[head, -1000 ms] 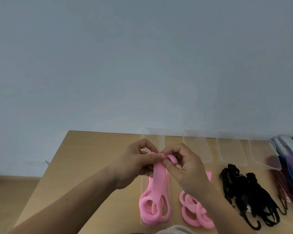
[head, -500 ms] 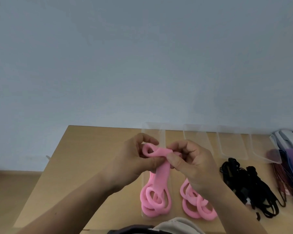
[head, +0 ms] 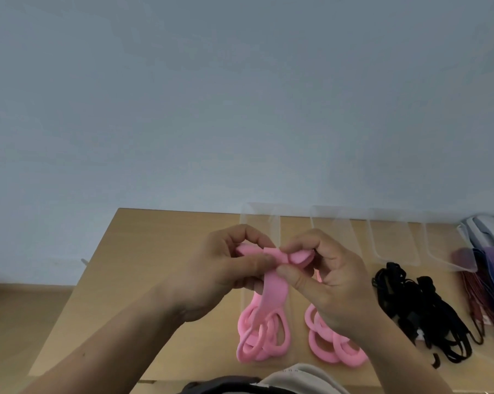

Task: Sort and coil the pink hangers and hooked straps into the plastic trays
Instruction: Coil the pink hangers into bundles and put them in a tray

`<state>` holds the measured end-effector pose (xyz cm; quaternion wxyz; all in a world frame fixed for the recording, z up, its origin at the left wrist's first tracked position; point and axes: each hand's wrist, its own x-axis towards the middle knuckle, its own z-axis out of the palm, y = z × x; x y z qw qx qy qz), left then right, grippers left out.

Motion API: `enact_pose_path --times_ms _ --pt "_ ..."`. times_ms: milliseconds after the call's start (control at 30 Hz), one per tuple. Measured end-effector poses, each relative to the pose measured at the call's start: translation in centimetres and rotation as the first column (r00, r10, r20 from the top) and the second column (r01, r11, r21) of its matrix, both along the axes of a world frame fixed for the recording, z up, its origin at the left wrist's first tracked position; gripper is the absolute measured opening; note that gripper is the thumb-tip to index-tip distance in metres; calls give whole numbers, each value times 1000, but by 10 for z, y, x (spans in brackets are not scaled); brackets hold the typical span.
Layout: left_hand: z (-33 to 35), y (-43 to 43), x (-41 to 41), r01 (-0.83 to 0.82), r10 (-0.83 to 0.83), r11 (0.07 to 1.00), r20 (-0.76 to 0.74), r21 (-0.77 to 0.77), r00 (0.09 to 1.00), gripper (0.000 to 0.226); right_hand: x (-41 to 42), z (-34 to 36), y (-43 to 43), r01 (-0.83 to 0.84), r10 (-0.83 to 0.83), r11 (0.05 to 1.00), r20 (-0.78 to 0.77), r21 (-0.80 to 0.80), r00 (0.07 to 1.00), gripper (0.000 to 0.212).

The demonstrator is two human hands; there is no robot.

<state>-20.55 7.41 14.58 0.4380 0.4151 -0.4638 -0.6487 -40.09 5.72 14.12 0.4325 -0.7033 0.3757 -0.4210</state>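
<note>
A soft pink hanger (head: 273, 291) is raised above the wooden table (head: 143, 251), its flat band running down to loops over a clear plastic tray (head: 261, 220). My left hand (head: 226, 271) pinches the band's folded top from the left. My right hand (head: 325, 277) pinches the same fold from the right, thumb under it. Several pink hangers (head: 264, 342) lie looped in that tray. A second pile of pink hangers (head: 334, 348) lies to its right, partly hidden by my right wrist. Black hooked straps (head: 422, 311) lie heaped further right.
Clear plastic trays (head: 391, 243) line the table's far edge. Dark red and blue straps (head: 484, 294) and a white device (head: 487, 231) sit at the right edge. The table's left edge drops to the floor. Grey and black clothing (head: 282, 379) shows at the bottom.
The hanger's top end has been folded over sideways between both hands, now lying flat across my fingers. My hands stayed over the left tray and spread slightly apart.
</note>
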Motion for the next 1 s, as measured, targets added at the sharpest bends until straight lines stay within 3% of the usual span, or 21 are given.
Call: enact_pose_path --times_ms 100,167,300,533,667,867,1000 --pt "1 2 -1 -21 20 999 -25 -36 999 10 1 0 2 -31 22 992 74 123 997 25" --pt "0 3 -2 -65 71 991 51 -113 996 11 1 2 2 -41 5 973 158 229 987 31" --pt "2 5 -2 -109 148 970 173 -219 974 13 3 6 0 -38 1 961 133 274 991 32" --pt "-1 -2 0 -88 124 985 257 -147 958 36 5 2 -4 4 -58 961 187 277 981 20" --pt "1 -3 -2 -85 121 988 310 -129 943 19 8 3 -8 45 -90 972 189 230 978 26" --pt "7 -2 0 -77 87 995 186 -59 979 33 9 4 -7 48 -70 983 125 175 990 31" --pt "6 -3 0 -117 123 992 140 -50 982 29 11 4 -6 52 -65 989 98 136 993 38"
